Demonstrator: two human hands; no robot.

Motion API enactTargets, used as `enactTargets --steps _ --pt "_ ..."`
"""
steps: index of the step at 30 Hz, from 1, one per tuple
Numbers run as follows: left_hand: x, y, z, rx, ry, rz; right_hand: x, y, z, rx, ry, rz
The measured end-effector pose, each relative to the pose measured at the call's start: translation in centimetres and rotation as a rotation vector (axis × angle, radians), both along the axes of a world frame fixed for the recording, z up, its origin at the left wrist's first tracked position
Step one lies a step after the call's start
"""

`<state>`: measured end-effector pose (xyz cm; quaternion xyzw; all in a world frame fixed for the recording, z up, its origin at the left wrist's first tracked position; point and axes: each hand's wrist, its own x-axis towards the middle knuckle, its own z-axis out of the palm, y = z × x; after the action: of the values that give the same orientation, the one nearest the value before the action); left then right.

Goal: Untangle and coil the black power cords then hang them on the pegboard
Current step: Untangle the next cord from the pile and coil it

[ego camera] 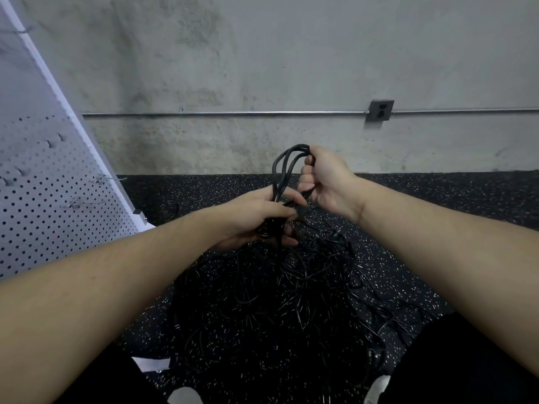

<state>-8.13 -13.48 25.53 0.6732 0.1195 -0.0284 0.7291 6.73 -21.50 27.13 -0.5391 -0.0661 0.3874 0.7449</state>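
You've got a few loops of thin black rubber power cord (287,167) above the tangled black cord pile (291,301) on the floor. Left hand (256,220) fingers curl round the bundle's base; right hand (326,182) pinches the loop top. Cord's light, floppy, prob. springy w/ snags — grip near the plug end, not mid-tangle.

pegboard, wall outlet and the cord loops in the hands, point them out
pegboard (43,199), head view, on its perforated white face
wall outlet (380,110), head view, on its grey cover plate
cord loops (281,163), head view, on the raised black strands
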Motion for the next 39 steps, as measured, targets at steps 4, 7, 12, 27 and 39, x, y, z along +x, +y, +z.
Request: enactTargets --steps 4,7,12,27,39 --pt "-0.4 -0.1 -0.3 0.034 0.019 0.099 -0.7 -0.8 -0.2 -0.044 -0.031 0.103" --pt "-0.1 0.5 -0.2 0.033 -0.013 0.264 -0.7 -1.3 -1.1 -0.128 -0.16 0.308" --pt "0.9 1.9 0.3 -0.097 -0.118 0.479 -2.1 -2.3 -3.0 -0.5 -0.558 0.891" --pt "0.7 3.9 -0.8 0.296 -0.065 0.742 -0.3 -4.2 -3.6 -0.724 -0.826 1.112" --pt "0.1 3.8 -2.1 0.534 0.002 0.493 0.3 -4.0 -1.5 -0.187 -0.645 0.455"
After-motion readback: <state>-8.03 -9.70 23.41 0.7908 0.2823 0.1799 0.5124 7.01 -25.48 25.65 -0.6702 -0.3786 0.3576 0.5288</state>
